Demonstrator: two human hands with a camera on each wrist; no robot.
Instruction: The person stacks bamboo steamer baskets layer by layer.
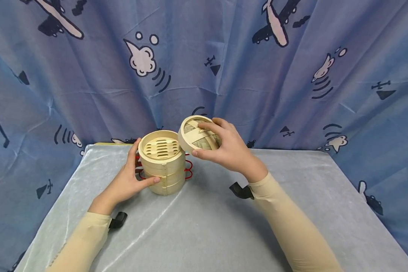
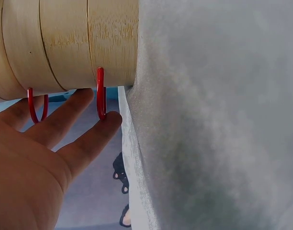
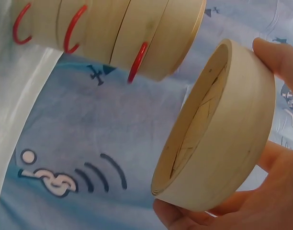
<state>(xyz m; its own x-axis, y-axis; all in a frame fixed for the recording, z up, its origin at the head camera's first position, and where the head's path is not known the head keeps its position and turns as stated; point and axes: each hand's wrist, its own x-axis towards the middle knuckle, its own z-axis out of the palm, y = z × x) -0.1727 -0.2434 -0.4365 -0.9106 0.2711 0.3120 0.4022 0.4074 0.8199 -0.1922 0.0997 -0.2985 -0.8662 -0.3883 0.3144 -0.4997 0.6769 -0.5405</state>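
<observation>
A round stack of bamboo steamer baskets (image 1: 166, 168) stands upright on the cloth, its slatted top tier uncovered. My left hand (image 1: 127, 179) holds it from the left, thumb across the front and fingers at the side and back. In the left wrist view, red loop handles (image 2: 101, 93) stick out beside the fingers (image 2: 91, 148). The woven steamer lid (image 1: 193, 134) hangs tilted at the upper right of the stack, gripped by its rim in my right hand (image 1: 227, 149). The right wrist view shows the lid's hollow underside (image 3: 197, 124) facing the stack, a gap between them.
A pale grey velvety cloth (image 1: 204, 226) covers the table. Behind it hangs a blue curtain (image 1: 204, 56) printed with planes and clouds, close to the table's back edge. Black straps (image 1: 241, 190) show at both wrists.
</observation>
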